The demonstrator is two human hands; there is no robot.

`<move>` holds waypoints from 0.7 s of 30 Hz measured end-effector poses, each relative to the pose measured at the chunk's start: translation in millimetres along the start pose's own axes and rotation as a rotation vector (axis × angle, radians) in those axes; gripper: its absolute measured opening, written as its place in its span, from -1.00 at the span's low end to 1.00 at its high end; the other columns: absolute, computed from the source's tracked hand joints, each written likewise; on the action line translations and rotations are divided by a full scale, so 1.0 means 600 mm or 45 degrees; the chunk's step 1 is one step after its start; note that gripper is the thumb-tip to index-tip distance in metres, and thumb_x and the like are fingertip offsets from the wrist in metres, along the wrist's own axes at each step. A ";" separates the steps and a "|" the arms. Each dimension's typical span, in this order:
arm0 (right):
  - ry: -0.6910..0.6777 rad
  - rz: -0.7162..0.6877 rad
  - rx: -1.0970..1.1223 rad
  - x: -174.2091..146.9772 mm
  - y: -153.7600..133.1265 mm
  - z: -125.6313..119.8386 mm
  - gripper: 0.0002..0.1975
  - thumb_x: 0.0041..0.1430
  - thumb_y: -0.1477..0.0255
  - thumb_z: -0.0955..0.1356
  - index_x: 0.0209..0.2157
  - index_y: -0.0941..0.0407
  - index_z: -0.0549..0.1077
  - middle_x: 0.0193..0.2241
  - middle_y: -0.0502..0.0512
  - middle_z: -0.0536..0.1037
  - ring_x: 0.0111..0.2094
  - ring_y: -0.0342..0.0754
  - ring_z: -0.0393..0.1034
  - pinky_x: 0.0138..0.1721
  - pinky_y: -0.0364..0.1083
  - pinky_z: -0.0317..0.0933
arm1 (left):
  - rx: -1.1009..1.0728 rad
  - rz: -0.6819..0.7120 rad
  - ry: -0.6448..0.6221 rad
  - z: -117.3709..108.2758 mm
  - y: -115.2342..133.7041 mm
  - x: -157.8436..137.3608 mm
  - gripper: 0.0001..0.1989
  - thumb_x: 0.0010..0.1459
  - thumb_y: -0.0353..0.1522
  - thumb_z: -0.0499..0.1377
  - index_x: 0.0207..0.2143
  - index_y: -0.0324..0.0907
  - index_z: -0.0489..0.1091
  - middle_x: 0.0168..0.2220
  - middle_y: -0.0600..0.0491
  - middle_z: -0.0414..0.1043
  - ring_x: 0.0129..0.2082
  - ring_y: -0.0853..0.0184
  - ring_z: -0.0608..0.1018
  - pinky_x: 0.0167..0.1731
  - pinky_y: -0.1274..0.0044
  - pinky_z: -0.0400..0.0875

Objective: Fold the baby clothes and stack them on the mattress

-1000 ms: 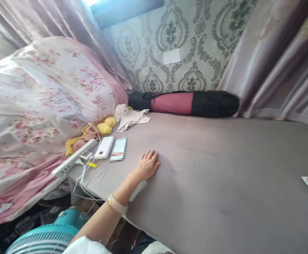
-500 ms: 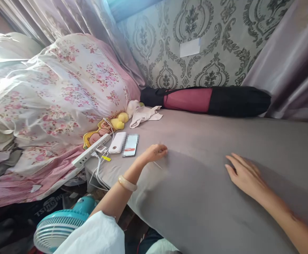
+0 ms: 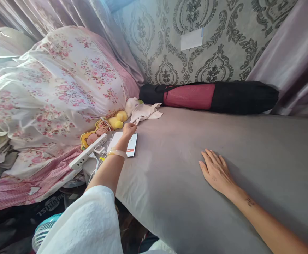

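Note:
My left hand reaches over the white power bank and the lit phone, covering part of both. Its fingers are closed at the near corner of a pale, crumpled cloth; the fingertips are partly hidden. On the grey bed sheet, my right hand lies palm down, fingers stretched and slightly apart, with nothing in it.
Left of the phone are a white power strip with cables, a yellow cartoon cushion and a yellow plush toy. Floral bedding is heaped behind. A black and red long bag lies along the wall. A fan stands below.
My left hand has moved left and away from me, over the phone to the cloth. My right hand has shifted left across the sheet and lies flatter.

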State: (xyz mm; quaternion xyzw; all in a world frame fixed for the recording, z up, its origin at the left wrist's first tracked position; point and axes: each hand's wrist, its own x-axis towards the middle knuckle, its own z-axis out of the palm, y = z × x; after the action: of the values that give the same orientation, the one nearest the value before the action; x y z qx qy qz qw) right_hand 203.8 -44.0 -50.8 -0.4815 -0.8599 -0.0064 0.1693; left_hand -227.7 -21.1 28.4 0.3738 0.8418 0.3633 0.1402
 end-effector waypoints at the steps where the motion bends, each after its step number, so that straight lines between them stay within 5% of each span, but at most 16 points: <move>1: 0.009 -0.002 -0.004 -0.001 -0.001 0.000 -0.42 0.36 0.26 0.01 0.21 0.19 0.33 0.25 0.32 0.29 0.29 0.19 0.12 0.27 0.26 0.01 | 0.019 -0.026 0.048 -0.004 -0.003 0.015 -0.75 0.06 -0.41 0.18 -0.20 -0.34 0.51 -0.37 -0.06 0.56 -0.32 0.28 0.56 -0.30 0.54 0.41; 6: 0.031 -0.012 -0.053 -0.004 -0.004 -0.002 -0.42 0.38 0.28 -0.01 0.19 0.24 0.34 0.25 0.33 0.28 0.29 0.19 0.12 0.28 0.24 0.01 | 0.102 -0.109 0.228 -0.006 -0.024 0.077 -0.70 -0.01 -0.52 0.21 -0.16 -0.35 0.49 -0.26 -0.09 0.55 -0.18 0.20 0.53 -0.17 0.48 0.37; 14: 0.014 0.009 -0.051 -0.003 -0.004 0.001 -0.45 0.37 0.28 0.03 0.22 0.17 0.32 0.26 0.28 0.27 0.30 0.17 0.10 0.29 0.24 0.00 | 0.164 -0.131 0.255 0.015 -0.065 0.129 -0.62 -0.01 -0.53 0.25 -0.08 -0.35 0.41 -0.02 -0.23 0.47 0.01 0.11 0.49 0.00 0.42 0.31; 21: 0.025 0.017 -0.055 -0.002 -0.007 -0.002 -0.48 0.36 0.31 0.07 0.24 0.11 0.32 0.26 0.26 0.29 0.29 0.18 0.12 0.27 0.25 0.04 | 0.072 -0.131 0.292 0.029 -0.080 0.159 -0.59 -0.12 -0.51 0.32 -0.15 -0.31 0.38 -0.09 -0.24 0.50 0.01 0.04 0.49 -0.01 0.36 0.34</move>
State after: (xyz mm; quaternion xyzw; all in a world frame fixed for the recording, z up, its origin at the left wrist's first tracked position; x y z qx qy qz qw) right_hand 201.1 -47.6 -49.2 -0.4905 -0.8547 -0.0286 0.1675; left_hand -309.2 35.8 -14.6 0.2901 0.8802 0.3721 0.0508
